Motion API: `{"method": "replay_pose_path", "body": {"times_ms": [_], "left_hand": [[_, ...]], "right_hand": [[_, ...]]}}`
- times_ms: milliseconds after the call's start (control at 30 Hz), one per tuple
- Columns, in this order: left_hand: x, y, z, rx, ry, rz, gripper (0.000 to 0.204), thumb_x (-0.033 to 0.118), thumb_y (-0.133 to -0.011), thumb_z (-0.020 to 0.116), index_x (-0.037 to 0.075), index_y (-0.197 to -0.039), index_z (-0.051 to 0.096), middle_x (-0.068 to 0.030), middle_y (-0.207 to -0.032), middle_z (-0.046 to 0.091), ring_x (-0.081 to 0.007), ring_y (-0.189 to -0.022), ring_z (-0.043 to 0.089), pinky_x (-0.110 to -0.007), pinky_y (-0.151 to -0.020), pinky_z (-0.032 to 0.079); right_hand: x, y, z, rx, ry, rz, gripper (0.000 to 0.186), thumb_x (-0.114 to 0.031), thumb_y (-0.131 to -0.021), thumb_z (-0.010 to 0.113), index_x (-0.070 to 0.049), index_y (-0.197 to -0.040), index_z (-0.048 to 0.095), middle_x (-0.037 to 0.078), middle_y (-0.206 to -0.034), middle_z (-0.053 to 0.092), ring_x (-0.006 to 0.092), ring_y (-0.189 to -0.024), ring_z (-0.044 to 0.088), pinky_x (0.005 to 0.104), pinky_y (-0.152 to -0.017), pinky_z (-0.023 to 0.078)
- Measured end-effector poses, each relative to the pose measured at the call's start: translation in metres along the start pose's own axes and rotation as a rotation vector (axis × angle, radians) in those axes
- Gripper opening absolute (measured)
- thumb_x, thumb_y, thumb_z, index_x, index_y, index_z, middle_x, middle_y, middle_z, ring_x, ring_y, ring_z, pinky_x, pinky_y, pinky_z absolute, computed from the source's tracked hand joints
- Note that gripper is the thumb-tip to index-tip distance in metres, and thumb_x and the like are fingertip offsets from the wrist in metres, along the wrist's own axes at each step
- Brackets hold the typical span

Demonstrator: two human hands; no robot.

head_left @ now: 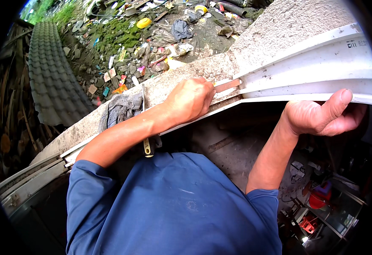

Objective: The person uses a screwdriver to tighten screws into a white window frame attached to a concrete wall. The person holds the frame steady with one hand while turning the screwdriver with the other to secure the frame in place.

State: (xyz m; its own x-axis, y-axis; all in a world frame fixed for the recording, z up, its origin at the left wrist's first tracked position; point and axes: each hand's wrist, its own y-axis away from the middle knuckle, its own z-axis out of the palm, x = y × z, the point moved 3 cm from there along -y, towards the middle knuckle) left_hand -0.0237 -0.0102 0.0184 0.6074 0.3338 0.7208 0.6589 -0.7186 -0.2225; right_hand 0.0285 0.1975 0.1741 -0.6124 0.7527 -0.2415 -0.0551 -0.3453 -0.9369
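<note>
My left hand (192, 98) is closed in a fist over the window ledge. A flat reddish-brown strip (228, 85) extends from its fingers toward the end of a white frame profile (309, 76); its kind is unclear. My right hand (319, 117) is at the near edge of that profile, palm turned up and thumb stretched out. Its other fingers are shaded and partly hidden, with no held object showing. Beneath my left forearm, a long thin tool with a yellow-and-black handle (148, 148) lies across the ledge. Beside it is a crumpled grey cloth (120, 110).
A rough concrete sill (220, 63) borders the frame outside. Beyond it, rubbish and stones (139, 59) cover mossy ground, and a grey tiled strip of roofing (56, 72) runs along the left. Indoors at lower right are a red bucket (319, 198) and a glass-topped rack (343, 212).
</note>
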Motion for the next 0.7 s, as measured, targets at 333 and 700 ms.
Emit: {"method": "replay_pose_path", "body": {"times_ms": [333, 700], "left_hand": [[-0.024, 0.014, -0.054, 0.068, -0.126, -0.186, 0.018, 0.011, -0.095, 0.067, -0.004, -0.086, 0.071, -0.0231, -0.077, 0.068, -0.0393, -0.068, 0.069, -0.047, -0.064, 0.053], [-0.037, 0.014, -0.066, 0.050, -0.455, -0.202, 0.021, 0.011, -0.094, 0.062, -0.003, -0.080, 0.065, -0.0217, -0.077, 0.067, -0.0428, -0.073, 0.069, -0.052, -0.068, 0.056]], "right_hand": [[-0.001, 0.000, 0.000, 0.003, 0.003, -0.001, 0.058, -0.019, -0.097, 0.070, 0.014, -0.136, 0.043, 0.030, -0.127, 0.059, 0.0318, -0.112, 0.063, 0.0414, -0.097, 0.055], [0.001, 0.000, -0.002, -0.006, -0.002, 0.006, 0.062, -0.021, -0.096, 0.071, 0.014, -0.137, 0.042, 0.031, -0.127, 0.059, 0.0321, -0.112, 0.062, 0.0415, -0.097, 0.055]]}}
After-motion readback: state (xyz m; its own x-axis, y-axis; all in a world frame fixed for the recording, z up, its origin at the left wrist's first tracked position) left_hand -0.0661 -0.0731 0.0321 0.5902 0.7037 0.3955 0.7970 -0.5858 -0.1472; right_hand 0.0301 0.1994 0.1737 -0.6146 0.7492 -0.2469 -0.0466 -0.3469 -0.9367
